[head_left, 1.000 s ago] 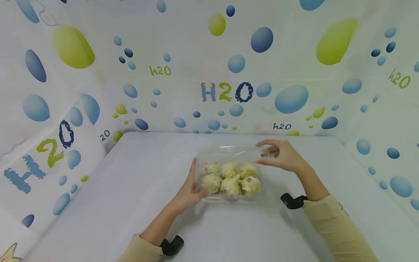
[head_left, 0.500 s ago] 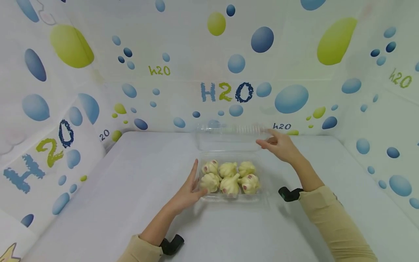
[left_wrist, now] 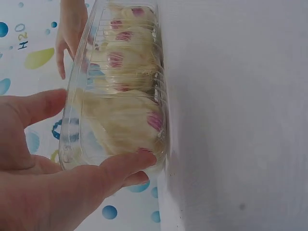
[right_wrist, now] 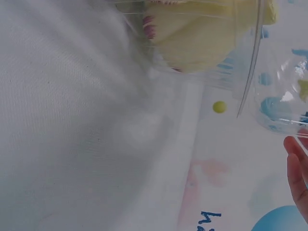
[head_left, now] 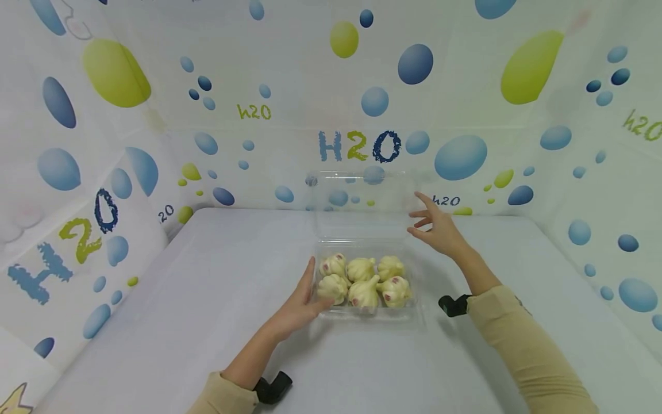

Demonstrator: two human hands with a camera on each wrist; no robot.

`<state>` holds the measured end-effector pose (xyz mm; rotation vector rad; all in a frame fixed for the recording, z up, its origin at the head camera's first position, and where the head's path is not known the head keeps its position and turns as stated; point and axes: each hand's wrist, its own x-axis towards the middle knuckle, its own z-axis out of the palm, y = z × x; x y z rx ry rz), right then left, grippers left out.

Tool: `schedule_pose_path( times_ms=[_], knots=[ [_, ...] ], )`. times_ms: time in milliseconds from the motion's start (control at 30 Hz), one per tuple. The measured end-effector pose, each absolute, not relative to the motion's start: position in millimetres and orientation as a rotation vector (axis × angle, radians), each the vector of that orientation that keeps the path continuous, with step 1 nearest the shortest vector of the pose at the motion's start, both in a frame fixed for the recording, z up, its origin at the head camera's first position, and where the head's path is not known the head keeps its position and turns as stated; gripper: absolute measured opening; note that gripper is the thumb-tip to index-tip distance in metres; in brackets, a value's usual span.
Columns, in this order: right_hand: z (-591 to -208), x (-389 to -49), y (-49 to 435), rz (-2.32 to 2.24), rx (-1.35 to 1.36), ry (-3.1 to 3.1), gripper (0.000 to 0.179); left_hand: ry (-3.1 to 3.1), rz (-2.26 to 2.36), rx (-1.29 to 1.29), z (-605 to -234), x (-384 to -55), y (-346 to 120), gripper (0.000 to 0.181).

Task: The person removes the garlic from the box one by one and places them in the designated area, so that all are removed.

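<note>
A clear plastic clamshell container stands on the table, holding two rows of pale garlic bulbs with purplish patches. Its hinged lid is raised at the back, nearly upright. My left hand grips the container's left end; in the left wrist view, thumb and fingers span that end from rim to lower side. My right hand is beside the lid's right edge, fingers spread and pinching nothing. In the right wrist view its fingertips are close to the lid; whether they touch it I cannot tell.
The container is around the middle of a white-covered table. Behind it rises a white backdrop printed with blue and green drops and H2O lettering, with similar side walls. A black device sits at each wrist.
The lid has swung up and back from over the garlic bulbs to nearly upright. My right hand followed it upward, and its fingers have come off the edge. The left hand stays in place.
</note>
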<state>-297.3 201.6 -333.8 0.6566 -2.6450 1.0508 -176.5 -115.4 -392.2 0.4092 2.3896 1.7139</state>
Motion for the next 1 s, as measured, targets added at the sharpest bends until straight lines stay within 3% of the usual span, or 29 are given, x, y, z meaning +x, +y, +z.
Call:
schedule_pose_path(
  times_ms=[167,433,1000],
  knots=[
    [-340,-305,202,1.108,0.634,-2.623,0.083,2.449,1.676,0.426,-396,-177,-115,0.102],
    [-353,-312,205,1.295,0.584,-2.619,0.083,2.488,1.628,0.463,-394,-176,-115,0.101],
    [-377,-317,207,1.208,0.578,-2.702,0.075,2.485,1.610,0.399,-390,-174,-114,0.103]
  ],
)
